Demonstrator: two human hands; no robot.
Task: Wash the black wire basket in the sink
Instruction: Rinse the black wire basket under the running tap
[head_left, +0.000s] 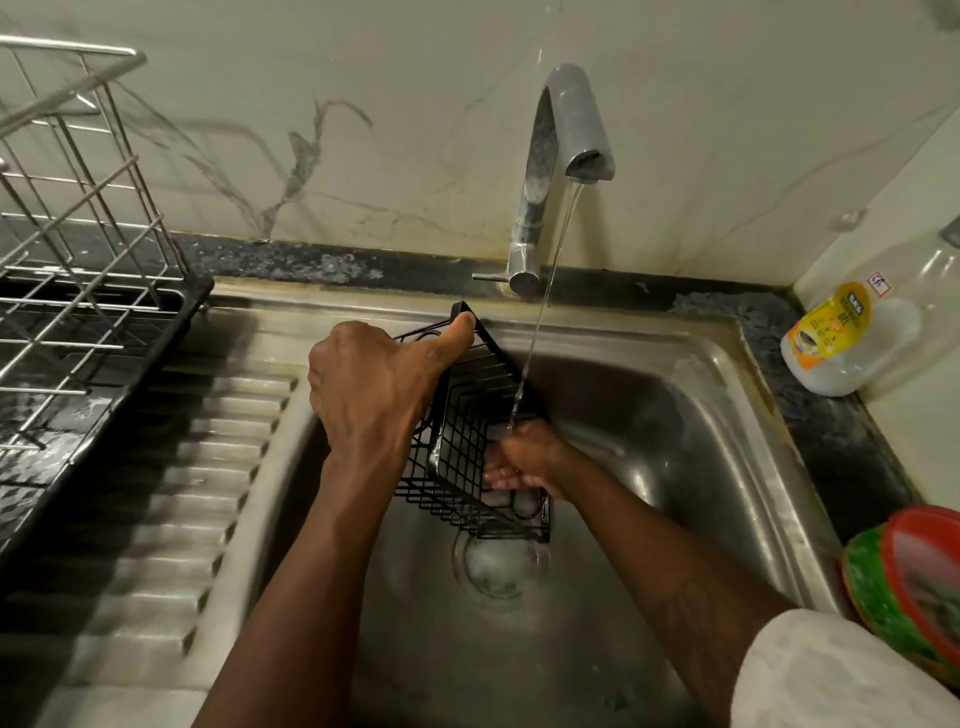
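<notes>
Leaning steeply; black wire basket (460, 441); open grid.

Basket (462, 436) in sink (675, 441), seemingly above drain (498, 571); rack (104, 322) left.

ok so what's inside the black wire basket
Inside the black wire basket, the right hand reaches in, under the thin water stream from the steel tap. Whether it holds anything is hidden.

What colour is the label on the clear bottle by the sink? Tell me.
Mainly yellow label, clearest in the head view.
</notes>
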